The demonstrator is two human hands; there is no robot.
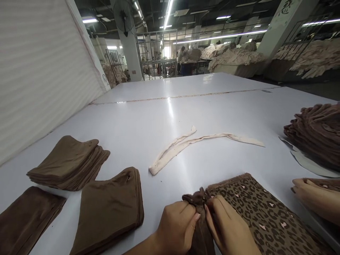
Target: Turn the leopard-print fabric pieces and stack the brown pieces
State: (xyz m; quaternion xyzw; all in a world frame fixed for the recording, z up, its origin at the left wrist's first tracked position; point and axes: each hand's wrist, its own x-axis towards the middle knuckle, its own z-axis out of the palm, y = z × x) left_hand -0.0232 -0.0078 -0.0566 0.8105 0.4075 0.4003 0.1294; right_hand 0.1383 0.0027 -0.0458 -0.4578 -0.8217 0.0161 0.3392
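Note:
My left hand (176, 226) and my right hand (228, 226) meet at the bottom middle, both pinched on a small dark brown fabric piece (195, 199) bunched between the fingertips. Just right of it, a leopard-print fabric (261, 212) with small pink hearts lies flat on the white table (170, 117), partly under my right hand. Another person's hand (315, 200) rests at the right edge on a similar leopard-print piece.
Three stacks of brown cut fabric pieces lie at the left (69, 163), (111, 209), (25, 217). A cream fabric strip (186, 143) lies mid-table. A dark brown fabric pile (317, 134) sits at the right. A white ribbed panel (39, 71) leans along the left side.

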